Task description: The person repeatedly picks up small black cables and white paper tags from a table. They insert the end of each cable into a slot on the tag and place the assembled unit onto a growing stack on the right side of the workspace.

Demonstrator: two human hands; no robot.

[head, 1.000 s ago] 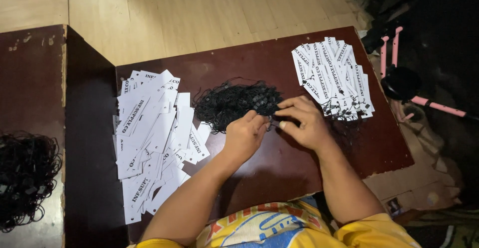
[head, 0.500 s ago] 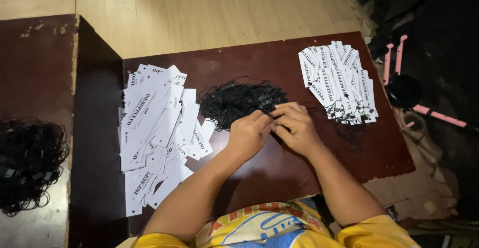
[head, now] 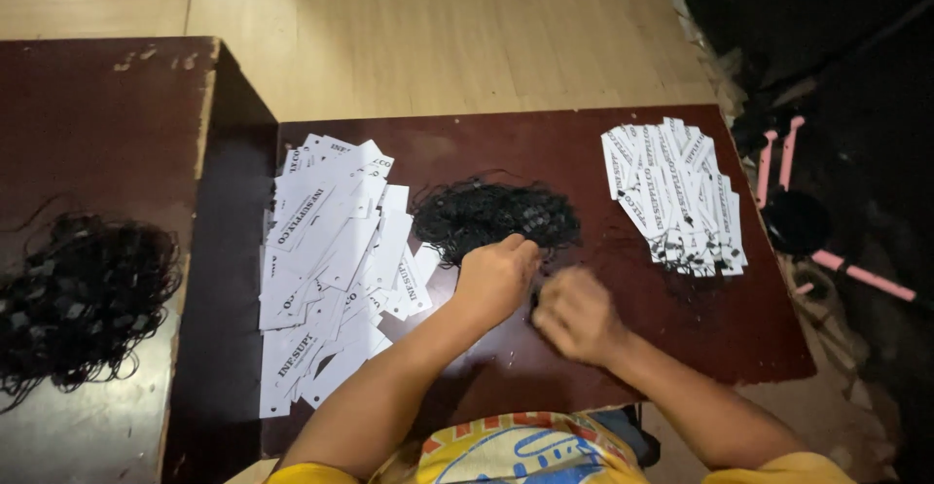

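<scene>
The left hand [head: 494,278] is curled at the near edge of the pile of black strings [head: 494,216], pinching some. The pile sits mid-table [head: 506,143], stretched left to right. The right hand [head: 576,314] is closed loosely beside it; I cannot tell what it holds. White tags [head: 326,250] lie to the left.

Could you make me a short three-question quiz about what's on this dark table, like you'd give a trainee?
1. True or false: the left hand touches the pile of black strings.
2. Which lies at the table's right end? A) neat stack of strung white tags B) scissors C) a cup
3. Fill in: the loose white tags lie to the ___ of the string pile.

Key: 1 true; 2 A; 3 left. The right hand is blurred.
</scene>
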